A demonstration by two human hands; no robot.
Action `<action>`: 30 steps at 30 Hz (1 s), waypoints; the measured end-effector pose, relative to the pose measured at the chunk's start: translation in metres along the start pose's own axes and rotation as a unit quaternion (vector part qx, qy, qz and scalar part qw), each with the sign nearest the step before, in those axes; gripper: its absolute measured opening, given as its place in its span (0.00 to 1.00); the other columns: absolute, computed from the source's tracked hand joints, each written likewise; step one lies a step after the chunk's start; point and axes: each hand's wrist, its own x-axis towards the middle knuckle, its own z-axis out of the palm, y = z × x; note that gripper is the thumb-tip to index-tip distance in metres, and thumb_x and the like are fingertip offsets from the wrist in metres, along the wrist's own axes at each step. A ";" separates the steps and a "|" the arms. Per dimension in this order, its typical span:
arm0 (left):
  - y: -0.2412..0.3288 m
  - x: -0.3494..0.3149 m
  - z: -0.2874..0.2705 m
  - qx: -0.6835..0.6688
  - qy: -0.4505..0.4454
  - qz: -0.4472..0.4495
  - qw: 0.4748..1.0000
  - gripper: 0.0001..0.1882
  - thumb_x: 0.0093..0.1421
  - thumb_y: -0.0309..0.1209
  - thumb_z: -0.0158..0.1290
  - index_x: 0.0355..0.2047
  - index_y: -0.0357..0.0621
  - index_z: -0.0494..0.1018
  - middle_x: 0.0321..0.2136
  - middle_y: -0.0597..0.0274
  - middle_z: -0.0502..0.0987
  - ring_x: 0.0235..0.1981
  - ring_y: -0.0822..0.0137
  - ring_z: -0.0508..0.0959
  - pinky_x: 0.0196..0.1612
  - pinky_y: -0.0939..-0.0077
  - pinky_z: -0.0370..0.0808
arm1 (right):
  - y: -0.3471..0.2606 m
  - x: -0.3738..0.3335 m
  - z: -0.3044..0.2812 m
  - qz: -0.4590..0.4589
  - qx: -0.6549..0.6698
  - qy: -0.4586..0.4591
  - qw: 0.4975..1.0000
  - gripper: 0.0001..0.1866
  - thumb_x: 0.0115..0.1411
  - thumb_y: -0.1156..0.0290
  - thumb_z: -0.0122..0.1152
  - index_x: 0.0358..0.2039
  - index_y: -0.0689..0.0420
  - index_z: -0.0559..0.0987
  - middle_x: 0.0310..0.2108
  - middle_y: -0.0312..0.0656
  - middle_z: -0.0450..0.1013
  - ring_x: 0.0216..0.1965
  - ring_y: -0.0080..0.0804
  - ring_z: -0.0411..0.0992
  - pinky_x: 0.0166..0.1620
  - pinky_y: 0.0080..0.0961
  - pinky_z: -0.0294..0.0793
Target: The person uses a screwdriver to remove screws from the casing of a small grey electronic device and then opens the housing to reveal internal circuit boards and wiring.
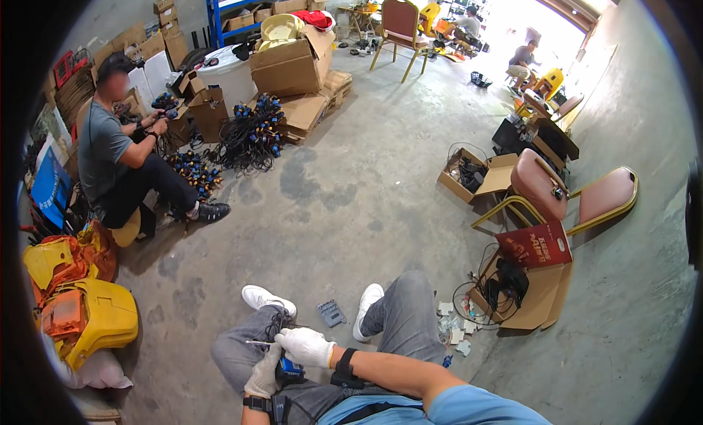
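Observation:
My left hand [263,372], in a white knit glove, closes around a blue and black device [291,367] over my lap; its kind is not clear. My right hand [307,347], also gloved, meets the left one with its fingers pinched. From its fingertips a thin white rod [258,343] points left; I cannot tell whether it is a tool or a tie. A bundle of black cable [277,324] lies over my left leg, just beyond both hands. Between my shoes, a grey-blue plastic case [332,313] with slots rests on the floor.
Small white pieces [455,327] and an open carton with black cables [538,297] lie right of me. Pink chairs [542,183] stand beyond. At left are yellow plastic shells [95,315] and a seated person [117,147] near piled cables [253,136]. Others work at the doorway.

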 end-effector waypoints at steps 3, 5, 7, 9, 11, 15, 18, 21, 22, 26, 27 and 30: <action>0.052 -0.013 -0.012 0.182 0.010 0.035 0.983 0.55 0.49 0.45 0.79 0.71 0.53 0.60 0.52 0.38 0.79 0.52 0.36 0.83 0.51 0.50 0.81 | -0.007 0.002 -0.001 -0.009 0.000 -0.005 1.000 0.11 0.60 0.71 0.63 0.42 0.60 0.76 0.40 0.54 0.77 0.43 0.58 0.80 0.45 0.51 0.80; 0.050 -0.014 -0.014 0.207 0.013 0.038 0.978 0.54 0.50 0.44 0.79 0.72 0.53 0.59 0.52 0.38 0.80 0.51 0.36 0.83 0.51 0.50 0.82 | -0.008 0.004 -0.001 -0.011 -0.003 -0.011 1.000 0.11 0.60 0.71 0.63 0.42 0.60 0.77 0.40 0.54 0.77 0.43 0.57 0.80 0.45 0.51 0.80; 0.039 -0.014 -0.014 0.211 0.008 0.035 0.977 0.55 0.50 0.44 0.79 0.72 0.53 0.59 0.52 0.38 0.80 0.51 0.36 0.83 0.50 0.50 0.81 | -0.009 0.006 -0.001 -0.004 -0.007 -0.029 1.000 0.12 0.59 0.71 0.64 0.42 0.60 0.77 0.40 0.53 0.77 0.44 0.57 0.80 0.45 0.51 0.80; 0.034 -0.012 -0.013 0.208 0.010 0.052 0.977 0.55 0.50 0.43 0.79 0.72 0.52 0.59 0.51 0.39 0.80 0.50 0.37 0.83 0.50 0.51 0.82 | -0.008 0.007 -0.003 -0.001 -0.009 -0.035 0.999 0.12 0.59 0.71 0.64 0.42 0.60 0.77 0.40 0.53 0.77 0.44 0.56 0.80 0.45 0.51 0.80; 0.035 -0.007 -0.011 0.204 0.011 0.072 0.976 0.55 0.50 0.42 0.79 0.72 0.52 0.59 0.51 0.40 0.80 0.50 0.38 0.84 0.50 0.52 0.82 | -0.004 0.006 -0.007 0.005 -0.013 -0.038 0.999 0.12 0.59 0.70 0.64 0.43 0.60 0.77 0.40 0.53 0.77 0.44 0.56 0.80 0.46 0.50 0.80; -0.048 -0.005 -0.005 0.047 0.022 0.042 0.998 0.51 0.52 0.36 0.78 0.72 0.52 0.61 0.50 0.43 0.81 0.47 0.43 0.85 0.48 0.56 0.82 | -0.021 0.008 -0.016 -0.015 -0.007 -0.046 0.999 0.12 0.59 0.71 0.63 0.43 0.60 0.78 0.41 0.54 0.78 0.45 0.57 0.81 0.47 0.51 0.81; 0.006 0.000 0.000 0.051 0.004 0.041 0.998 0.46 0.56 0.33 0.76 0.70 0.52 0.63 0.49 0.47 0.81 0.47 0.48 0.86 0.47 0.59 0.83 | -0.002 0.001 -0.013 0.007 0.001 -0.049 0.999 0.12 0.59 0.71 0.63 0.43 0.60 0.77 0.41 0.54 0.78 0.45 0.58 0.81 0.47 0.51 0.80; 0.026 -0.007 -0.003 0.042 0.016 0.023 0.999 0.37 0.63 0.34 0.70 0.69 0.49 0.66 0.48 0.51 0.82 0.47 0.55 0.87 0.45 0.62 0.85 | -0.008 0.002 -0.012 -0.013 0.010 -0.044 0.999 0.13 0.59 0.69 0.64 0.43 0.59 0.76 0.41 0.52 0.77 0.44 0.58 0.80 0.47 0.51 0.80; 0.020 -0.005 -0.002 -0.109 0.011 -0.025 0.994 0.32 0.68 0.37 0.66 0.67 0.47 0.67 0.47 0.53 0.83 0.47 0.58 0.87 0.44 0.64 0.86 | -0.009 0.001 -0.012 -0.022 0.017 -0.040 0.999 0.13 0.59 0.69 0.65 0.43 0.59 0.76 0.41 0.52 0.77 0.44 0.58 0.80 0.47 0.52 0.80; 0.074 -0.013 -0.004 -0.459 0.031 -0.233 0.856 0.27 0.75 0.45 0.57 0.65 0.40 0.69 0.47 0.55 0.83 0.46 0.63 0.86 0.43 0.66 0.86 | -0.009 -0.002 -0.014 -0.038 0.025 -0.033 0.998 0.14 0.59 0.69 0.66 0.43 0.59 0.76 0.41 0.52 0.77 0.43 0.58 0.80 0.46 0.51 0.80; 0.074 -0.014 -0.003 -0.447 0.020 -0.222 0.866 0.28 0.75 0.48 0.55 0.64 0.39 0.71 0.49 0.55 0.83 0.47 0.63 0.86 0.47 0.65 0.85 | -0.008 -0.002 -0.015 -0.050 0.025 -0.031 0.998 0.14 0.58 0.69 0.66 0.43 0.59 0.76 0.41 0.52 0.76 0.43 0.59 0.80 0.46 0.51 0.80; 0.058 -0.018 -0.002 -0.419 0.025 -0.201 0.885 0.30 0.76 0.52 0.52 0.64 0.38 0.73 0.51 0.56 0.83 0.50 0.64 0.85 0.53 0.64 0.84 | -0.008 -0.003 -0.011 -0.075 0.037 -0.027 0.996 0.14 0.58 0.68 0.67 0.43 0.58 0.76 0.40 0.52 0.76 0.42 0.59 0.80 0.45 0.51 0.80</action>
